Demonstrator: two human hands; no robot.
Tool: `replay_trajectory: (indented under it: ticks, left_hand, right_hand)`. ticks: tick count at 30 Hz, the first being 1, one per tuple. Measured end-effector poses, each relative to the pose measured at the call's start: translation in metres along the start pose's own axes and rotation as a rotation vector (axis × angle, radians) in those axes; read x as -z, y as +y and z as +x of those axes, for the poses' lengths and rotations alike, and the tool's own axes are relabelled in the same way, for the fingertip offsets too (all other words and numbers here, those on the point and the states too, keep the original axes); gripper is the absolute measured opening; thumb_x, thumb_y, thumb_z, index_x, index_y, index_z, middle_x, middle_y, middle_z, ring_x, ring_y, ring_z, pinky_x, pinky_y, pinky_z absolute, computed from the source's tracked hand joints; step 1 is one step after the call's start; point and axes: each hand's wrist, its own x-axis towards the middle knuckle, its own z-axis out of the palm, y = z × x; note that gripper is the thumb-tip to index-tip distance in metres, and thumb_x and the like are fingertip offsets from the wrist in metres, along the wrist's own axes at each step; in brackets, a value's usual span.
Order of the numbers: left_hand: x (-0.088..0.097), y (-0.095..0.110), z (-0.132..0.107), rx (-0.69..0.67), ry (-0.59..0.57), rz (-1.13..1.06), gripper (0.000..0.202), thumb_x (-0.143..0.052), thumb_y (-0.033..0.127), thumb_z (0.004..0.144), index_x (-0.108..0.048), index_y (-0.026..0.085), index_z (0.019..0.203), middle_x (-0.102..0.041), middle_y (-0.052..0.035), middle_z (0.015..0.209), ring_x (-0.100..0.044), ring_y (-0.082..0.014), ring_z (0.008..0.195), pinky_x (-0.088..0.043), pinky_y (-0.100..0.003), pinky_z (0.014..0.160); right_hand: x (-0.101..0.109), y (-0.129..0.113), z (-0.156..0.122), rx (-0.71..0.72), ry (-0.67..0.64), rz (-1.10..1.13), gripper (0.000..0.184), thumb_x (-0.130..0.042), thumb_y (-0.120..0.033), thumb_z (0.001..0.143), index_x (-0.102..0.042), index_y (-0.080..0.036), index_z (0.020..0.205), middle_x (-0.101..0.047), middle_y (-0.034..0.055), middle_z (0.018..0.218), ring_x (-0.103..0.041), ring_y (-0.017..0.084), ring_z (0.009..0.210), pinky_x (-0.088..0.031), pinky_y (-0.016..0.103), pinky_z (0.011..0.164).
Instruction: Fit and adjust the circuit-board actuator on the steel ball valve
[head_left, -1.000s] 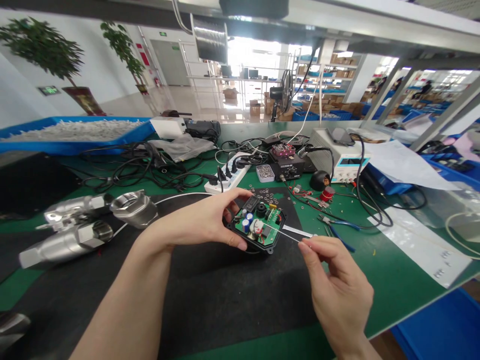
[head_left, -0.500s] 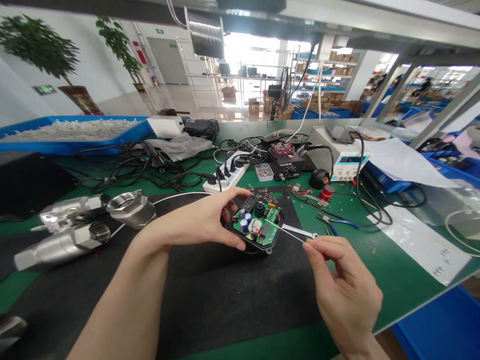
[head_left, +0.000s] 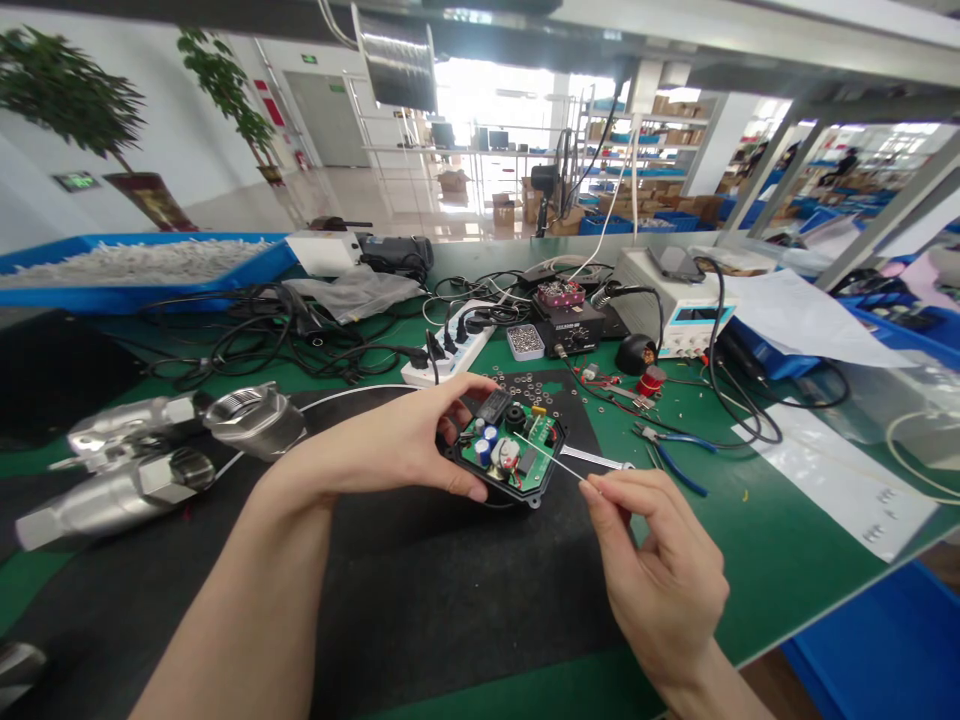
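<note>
My left hand (head_left: 420, 435) is closed around the left side of a black housing that holds a green circuit board (head_left: 534, 455). The board carries blue capacitors, a round black part and red wires, and faces up, slightly tilted. Between the thumb and fingers of my right hand (head_left: 660, 570) is a thin white stick (head_left: 568, 468). It slants up and left over the board, its far end close to the round black part; whether it touches I cannot tell. Behind the stick, an open-end wrench (head_left: 600, 460) lies beside the housing.
Metal valve bodies (head_left: 124, 495) and a threaded fitting (head_left: 253, 420) stand at left. Small nuts (head_left: 525, 385) are scattered behind the housing. Blue-handled pliers (head_left: 679, 460), a soldering station (head_left: 574, 330), a power supply (head_left: 667, 300) and a power strip (head_left: 454, 345) with tangled cables sit around the black mat (head_left: 450, 620).
My right hand has moved left with the white stick, whose far end now reaches further over the board. My left hand still holds the housing. The view has shifted slightly.
</note>
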Motion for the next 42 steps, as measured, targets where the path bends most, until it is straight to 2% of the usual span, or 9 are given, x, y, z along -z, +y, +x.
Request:
replay_trajectory:
  ticks: [10,17,30,34,39,42]
  left_hand:
    - [0.0,0.001,0.0,0.005,-0.004,-0.004,0.113,-0.085,0.072,0.059,-0.035,0.037,0.154,-0.055,-0.001,0.141,-0.06,-0.0202,0.117,-0.052,-0.025,0.093]
    - [-0.001,0.001,0.0,-0.009,0.0,0.01,0.114,-0.084,0.073,0.059,-0.035,0.034,0.154,-0.056,-0.004,0.139,-0.061,-0.0218,0.115,-0.052,-0.026,0.092]
    - [-0.001,-0.001,-0.001,-0.007,0.009,0.002,0.113,-0.085,0.073,0.058,-0.035,0.038,0.153,-0.054,-0.0003,0.141,-0.06,-0.0199,0.116,-0.052,-0.024,0.091]
    - [0.0,0.0,0.0,-0.007,0.005,0.002,0.113,-0.085,0.073,0.058,-0.035,0.037,0.153,-0.055,0.0,0.142,-0.06,-0.0202,0.117,-0.052,-0.025,0.091]
    - [0.0,-0.001,0.0,-0.002,0.001,0.009,0.113,-0.085,0.074,0.058,-0.035,0.038,0.153,-0.052,0.0007,0.145,-0.058,-0.0212,0.123,-0.051,-0.025,0.095]
    - [0.0,-0.001,0.0,-0.007,-0.001,0.014,0.112,-0.084,0.074,0.059,-0.035,0.038,0.153,-0.052,0.0011,0.146,-0.057,-0.0215,0.123,-0.051,-0.026,0.097]
  right_hand:
    - [-0.004,0.002,-0.004,-0.021,0.02,0.009,0.021,-0.073,-0.002,0.088,-0.07,-0.018,0.1,-0.071,0.0038,0.093,-0.068,0.016,0.087,-0.056,0.03,0.078]
    - [-0.008,0.006,-0.008,0.075,0.071,-0.01,0.033,-0.075,0.005,0.082,-0.071,-0.019,0.104,-0.073,0.0046,0.094,-0.068,0.017,0.084,-0.056,0.032,0.072]
    - [-0.011,0.008,-0.01,0.103,0.097,-0.036,0.035,-0.075,0.004,0.082,-0.072,-0.022,0.106,-0.074,0.0055,0.093,-0.07,0.02,0.082,-0.057,0.034,0.069]
    - [-0.008,0.007,-0.01,0.111,0.064,-0.037,0.036,-0.075,0.004,0.081,-0.072,-0.021,0.107,-0.074,0.005,0.095,-0.07,0.019,0.085,-0.058,0.033,0.072]
    - [0.002,-0.001,-0.005,-0.064,-0.038,0.01,0.024,-0.075,-0.003,0.087,-0.075,-0.021,0.103,-0.074,0.0036,0.098,-0.07,0.015,0.088,-0.058,0.028,0.077]
    - [0.009,-0.002,-0.004,0.026,-0.098,-0.038,0.032,-0.075,0.0,0.086,-0.078,-0.022,0.109,-0.074,0.0037,0.102,-0.07,0.015,0.09,-0.058,0.029,0.08]
